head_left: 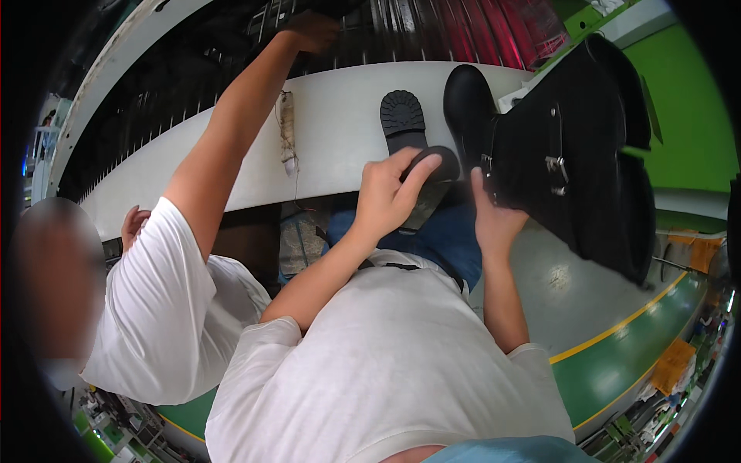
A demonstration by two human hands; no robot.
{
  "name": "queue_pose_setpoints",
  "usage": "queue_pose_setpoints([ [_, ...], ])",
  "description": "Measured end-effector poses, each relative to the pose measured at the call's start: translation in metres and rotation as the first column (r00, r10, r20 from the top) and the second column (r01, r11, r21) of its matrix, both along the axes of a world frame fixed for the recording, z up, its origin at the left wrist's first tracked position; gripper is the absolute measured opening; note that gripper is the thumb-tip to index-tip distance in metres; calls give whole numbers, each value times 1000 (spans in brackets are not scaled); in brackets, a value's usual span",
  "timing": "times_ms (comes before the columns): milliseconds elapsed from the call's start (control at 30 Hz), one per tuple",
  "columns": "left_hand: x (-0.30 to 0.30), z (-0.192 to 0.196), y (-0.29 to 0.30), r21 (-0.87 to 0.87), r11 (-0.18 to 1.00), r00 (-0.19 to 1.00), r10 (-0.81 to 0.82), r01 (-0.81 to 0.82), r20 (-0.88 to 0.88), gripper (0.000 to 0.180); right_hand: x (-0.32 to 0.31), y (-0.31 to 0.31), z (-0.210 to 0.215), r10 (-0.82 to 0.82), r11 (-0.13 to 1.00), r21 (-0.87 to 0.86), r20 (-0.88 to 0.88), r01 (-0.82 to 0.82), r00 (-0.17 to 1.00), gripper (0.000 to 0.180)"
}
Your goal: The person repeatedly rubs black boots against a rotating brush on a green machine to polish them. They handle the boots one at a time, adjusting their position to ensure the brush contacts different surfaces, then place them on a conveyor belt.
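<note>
My left hand (384,197) pinches a rounded black piece (438,165) between thumb and fingers; it looks like the heel end of a sole, though blur hides its exact shape. Just beyond it, a black rubber sole (402,113) shows its treaded toe part over the white bench. Whether the two are joined I cannot tell. To the right, my right hand (494,218) grips a tall black boot (532,150) low at its heel and ankle, some fingers hidden behind it. Buckled straps cross the boot, its toe points away from me and its wide shaft extends rightward.
A tape-wrapped tool (288,131) with a cord lies on the white bench (332,154). Beyond run metal rollers (378,31) with dark and pink items. At my left, a co-worker's bare arm (239,131) reaches over the bench. A green panel (687,116) stands far right.
</note>
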State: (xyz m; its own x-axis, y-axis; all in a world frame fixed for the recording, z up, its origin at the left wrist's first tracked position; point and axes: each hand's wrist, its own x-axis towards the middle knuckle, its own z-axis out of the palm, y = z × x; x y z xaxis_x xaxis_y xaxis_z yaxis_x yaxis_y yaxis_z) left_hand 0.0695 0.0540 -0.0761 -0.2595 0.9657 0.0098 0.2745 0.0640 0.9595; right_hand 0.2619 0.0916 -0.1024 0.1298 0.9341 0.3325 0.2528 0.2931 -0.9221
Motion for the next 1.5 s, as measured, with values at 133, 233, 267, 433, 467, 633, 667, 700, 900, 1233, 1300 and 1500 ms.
queue_pose_setpoints([
  [133,-16,47,30,352,929,990,134,-115,-31,27,7,-19,7,36,983,-181,103,-17,994,27],
  [233,-39,89,61,577,795,976,218,-186,13,29,24,-22,0,151,951,-286,97,-118,984,33],
  [267,-47,97,71,545,820,982,189,-176,33,29,32,-22,-4,223,955,-224,104,-196,969,37],
  [433,-65,84,109,348,936,930,-76,-58,360,32,65,-33,-30,270,899,-241,-352,-366,896,67],
  [467,-68,76,114,301,952,912,-78,-51,402,32,70,-35,-33,171,875,-330,-476,-355,863,70],
  [633,-85,51,127,264,960,922,-17,-93,388,34,75,-25,-40,-15,697,-342,-886,-630,464,72],
  [667,-87,48,129,257,963,926,-20,-84,377,33,72,-19,-41,22,630,-284,-924,-723,383,76],
  [700,-91,45,130,233,971,930,-31,-59,367,32,68,-13,-43,-22,588,-314,-928,-745,373,75],
  [900,-108,21,143,218,976,918,-90,4,387,49,50,8,-68,-202,574,-201,-974,-794,101,59],
  [1233,-113,18,149,196,980,743,-112,-27,660,86,71,-35,-79,-128,546,-194,-981,-815,147,57],
  [1300,-120,-8,154,191,981,708,-123,-17,696,86,69,-34,-69,-95,539,-272,-960,-797,264,60],
  [1500,-155,114,144,460,886,957,-181,59,225,42,66,8,-39,115,341,-686,-648,-643,753,55],
])
